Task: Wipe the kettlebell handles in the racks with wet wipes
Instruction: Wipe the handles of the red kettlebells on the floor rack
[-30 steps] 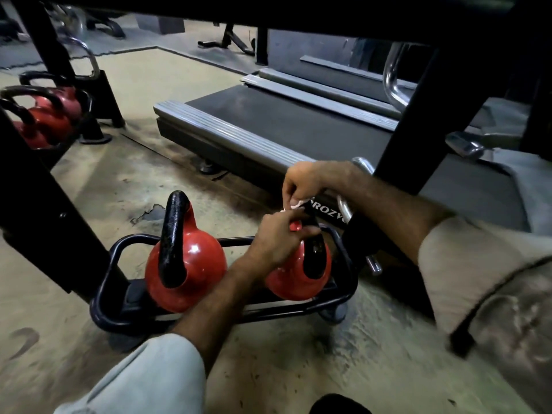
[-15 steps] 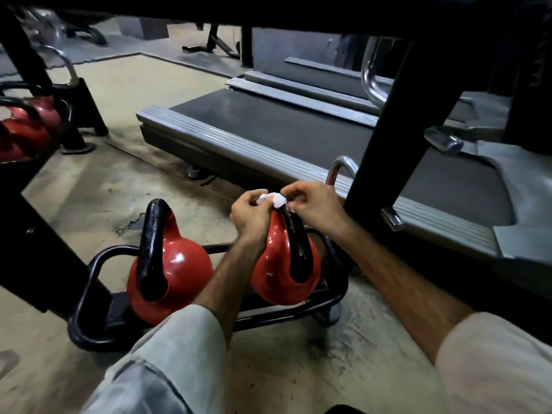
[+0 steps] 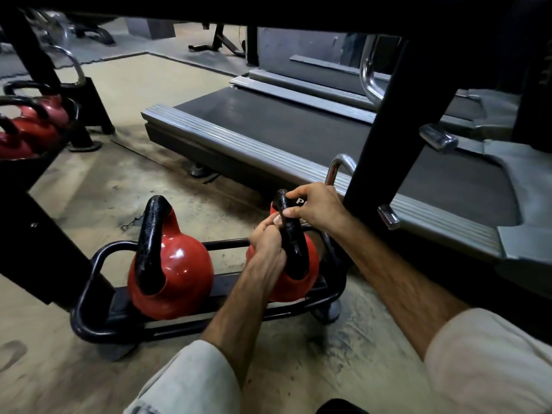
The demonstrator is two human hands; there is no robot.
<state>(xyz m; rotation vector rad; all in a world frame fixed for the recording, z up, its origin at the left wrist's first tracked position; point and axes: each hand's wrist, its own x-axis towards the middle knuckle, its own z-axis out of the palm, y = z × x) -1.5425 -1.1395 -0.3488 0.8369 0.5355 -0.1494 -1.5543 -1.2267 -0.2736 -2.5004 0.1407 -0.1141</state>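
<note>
Hands [image 3: 268, 237] [image 3: 313, 206] curled around kettlebell handle [image 3: 291, 231]

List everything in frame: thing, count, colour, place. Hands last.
near kettlebells: 2, red with black handles, in the low floor rack; hands are on the right one
low floor rack: 1, black tube, centre foreground
wet wipe: 1, white, mostly hidden between the fingers at the right handle
far kettlebells: at least 3, red, rack at far left
treadmill: 1, grey deck, behind the rack
black upright post: 1, right of centre
floor: beige, scuffed
left hand: grips the right kettlebell's handle
right hand: pinches the same handle near its top
</note>
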